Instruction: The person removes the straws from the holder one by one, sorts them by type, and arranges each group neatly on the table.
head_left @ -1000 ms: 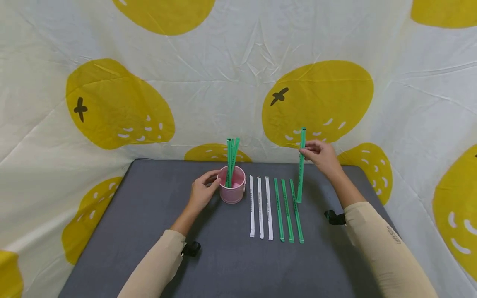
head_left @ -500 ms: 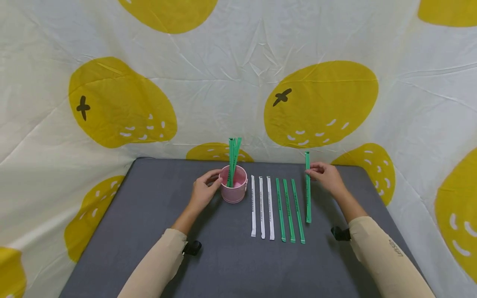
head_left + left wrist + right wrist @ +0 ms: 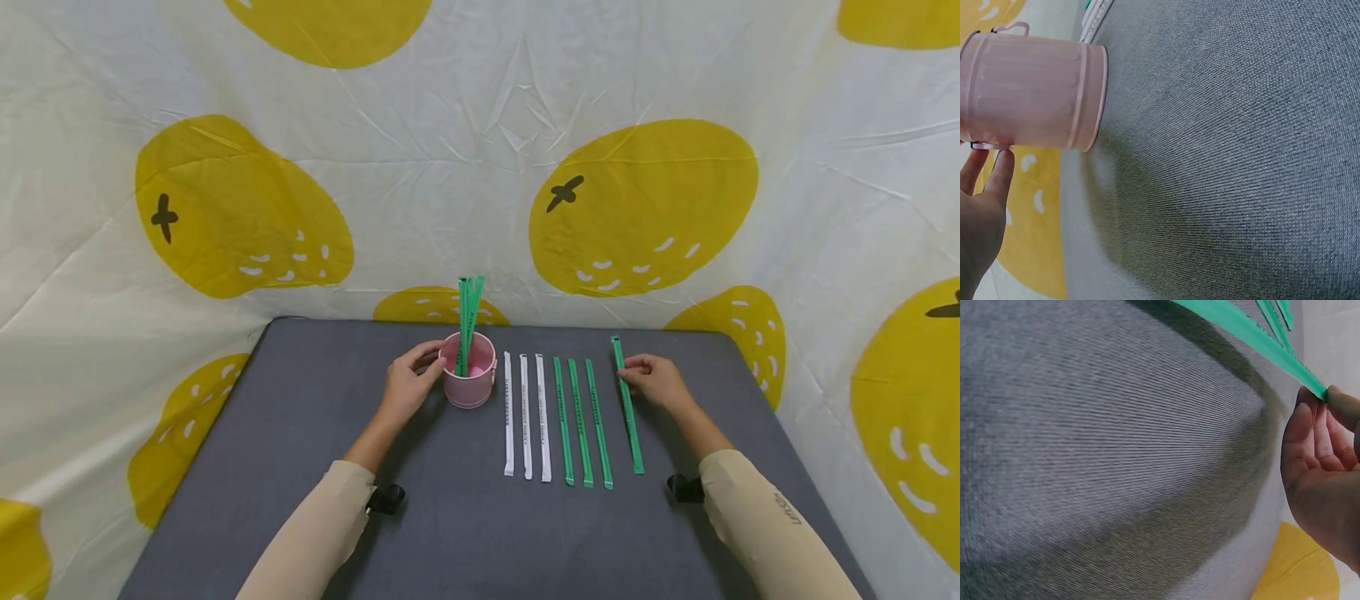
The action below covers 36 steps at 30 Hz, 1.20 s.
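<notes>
In the head view, my right hand [image 3: 655, 382] pinches a slim green wrapped straw [image 3: 630, 417] near its far end. The right wrist view shows thumb and fingertips on the tip of this straw [image 3: 1254, 337], which casts a shadow on the cloth beneath. To its left lie several separate straws in a row: green ones [image 3: 580, 423] nearest, then white ones [image 3: 525, 417]. My left hand [image 3: 408, 379] holds the side of a small pink bucket [image 3: 468, 392], where several green straws [image 3: 467, 321] stand upright. In the left wrist view, fingers touch the handle side of the bucket [image 3: 1029, 90].
A dark grey cloth-covered table [image 3: 450, 533] lies under everything. Behind it hangs a white curtain [image 3: 450, 200] with big yellow fruit prints, close to the table's far edge. Black wrist cameras [image 3: 386, 500] sit under both forearms.
My right hand has come down and slightly right with the green straw, from above the row to low over the table at its right. The left hand and bucket stay put.
</notes>
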Available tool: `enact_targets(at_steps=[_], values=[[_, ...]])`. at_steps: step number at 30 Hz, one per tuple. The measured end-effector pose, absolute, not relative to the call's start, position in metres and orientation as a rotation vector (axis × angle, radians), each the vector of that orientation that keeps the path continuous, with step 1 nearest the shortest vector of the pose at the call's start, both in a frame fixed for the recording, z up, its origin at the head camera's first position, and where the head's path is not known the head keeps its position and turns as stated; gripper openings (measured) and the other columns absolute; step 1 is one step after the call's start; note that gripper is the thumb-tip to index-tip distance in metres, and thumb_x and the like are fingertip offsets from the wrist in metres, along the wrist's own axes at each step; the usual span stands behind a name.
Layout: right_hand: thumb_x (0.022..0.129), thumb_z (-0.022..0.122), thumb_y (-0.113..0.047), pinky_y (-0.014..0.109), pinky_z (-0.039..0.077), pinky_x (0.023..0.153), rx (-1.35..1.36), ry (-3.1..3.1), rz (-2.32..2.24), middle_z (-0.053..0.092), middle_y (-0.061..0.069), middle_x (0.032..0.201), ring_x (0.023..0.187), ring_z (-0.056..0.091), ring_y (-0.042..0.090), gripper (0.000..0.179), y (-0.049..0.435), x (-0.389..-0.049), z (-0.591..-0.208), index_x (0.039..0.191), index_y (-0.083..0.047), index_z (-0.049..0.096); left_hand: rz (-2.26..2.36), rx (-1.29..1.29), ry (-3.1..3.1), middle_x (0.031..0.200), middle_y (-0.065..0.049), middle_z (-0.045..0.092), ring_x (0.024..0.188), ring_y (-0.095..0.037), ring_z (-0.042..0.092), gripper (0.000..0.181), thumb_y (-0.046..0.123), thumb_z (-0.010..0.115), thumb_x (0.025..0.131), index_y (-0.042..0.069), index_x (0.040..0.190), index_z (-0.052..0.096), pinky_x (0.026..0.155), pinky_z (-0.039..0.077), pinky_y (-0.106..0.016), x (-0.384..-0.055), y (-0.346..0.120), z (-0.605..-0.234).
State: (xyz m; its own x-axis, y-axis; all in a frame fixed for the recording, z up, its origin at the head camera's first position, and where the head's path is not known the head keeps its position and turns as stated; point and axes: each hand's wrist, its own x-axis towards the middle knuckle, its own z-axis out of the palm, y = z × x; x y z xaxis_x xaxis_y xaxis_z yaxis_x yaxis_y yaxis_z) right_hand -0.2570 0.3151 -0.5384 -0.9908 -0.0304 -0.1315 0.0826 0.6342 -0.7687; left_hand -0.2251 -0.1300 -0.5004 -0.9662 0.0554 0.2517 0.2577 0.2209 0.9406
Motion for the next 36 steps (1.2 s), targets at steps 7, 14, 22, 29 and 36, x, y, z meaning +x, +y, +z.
enact_targets(at_steps=[7, 14, 22, 29, 36], values=[[0.101, 0.067, -0.017, 0.030, 0.062, 0.070, 0.115, 2.653, -1.318, 0.073, 0.027, 0.111, 0.075, 0.068, 0.011, 0.039, 0.312, -0.254, -0.545, 0.126, 0.012, 0.061, -1.821, -0.318, -2.332, 0.129, -0.030, 0.067, 0.119, -0.047, 0.066, 0.036, 0.008, 0.072, 0.097, -0.008, 0.129, 0.067, 0.101, 0.053, -0.058, -0.225, -0.131, -0.500], [0.100, 0.069, -0.015, 0.029, 0.062, 0.070, 0.128, 2.615, -1.329, 0.074, 0.024, 0.107, 0.073, 0.069, 0.012, 0.038, 0.308, -0.252, -0.550, 0.125, 0.012, 0.061, -1.811, -0.299, -2.328, 0.130, -0.027, 0.068, 0.119, -0.045, 0.067, 0.034, 0.002, 0.070, 0.096, -0.005, 0.130, 0.067, 0.103, 0.050, -0.062, -0.235, -0.133, -0.517], [0.099, 0.071, -0.015, 0.032, 0.062, 0.072, 0.092, 2.673, -1.243, 0.075, 0.022, 0.100, 0.072, 0.071, 0.013, 0.034, 0.303, -0.251, -0.551, 0.120, 0.011, 0.063, -1.798, -0.306, -2.310, 0.127, -0.019, 0.072, 0.116, -0.038, 0.070, 0.032, 0.005, 0.073, 0.095, 0.005, 0.127, 0.071, 0.101, 0.053, -0.060, -0.239, -0.135, -0.527], [0.098, 0.072, -0.016, 0.031, 0.062, 0.068, 0.070, 2.660, -1.262, 0.075, 0.022, 0.101, 0.074, 0.068, 0.016, 0.034, 0.299, -0.251, -0.551, 0.121, 0.009, 0.064, -1.798, -0.301, -2.312, 0.126, -0.016, 0.073, 0.116, -0.036, 0.070, 0.032, 0.006, 0.073, 0.095, 0.007, 0.127, 0.072, 0.101, 0.053, -0.059, -0.243, -0.135, -0.531], [0.097, 0.072, -0.011, 0.030, 0.062, 0.065, 0.078, 2.634, -1.299, 0.075, 0.023, 0.100, 0.073, 0.069, 0.016, 0.034, 0.296, -0.252, -0.553, 0.121, 0.012, 0.062, -1.803, -0.304, -2.315, 0.127, -0.016, 0.073, 0.117, -0.037, 0.070, 0.032, 0.011, 0.074, 0.096, 0.007, 0.128, 0.072, 0.100, 0.053, -0.059, -0.241, -0.136, -0.530]])
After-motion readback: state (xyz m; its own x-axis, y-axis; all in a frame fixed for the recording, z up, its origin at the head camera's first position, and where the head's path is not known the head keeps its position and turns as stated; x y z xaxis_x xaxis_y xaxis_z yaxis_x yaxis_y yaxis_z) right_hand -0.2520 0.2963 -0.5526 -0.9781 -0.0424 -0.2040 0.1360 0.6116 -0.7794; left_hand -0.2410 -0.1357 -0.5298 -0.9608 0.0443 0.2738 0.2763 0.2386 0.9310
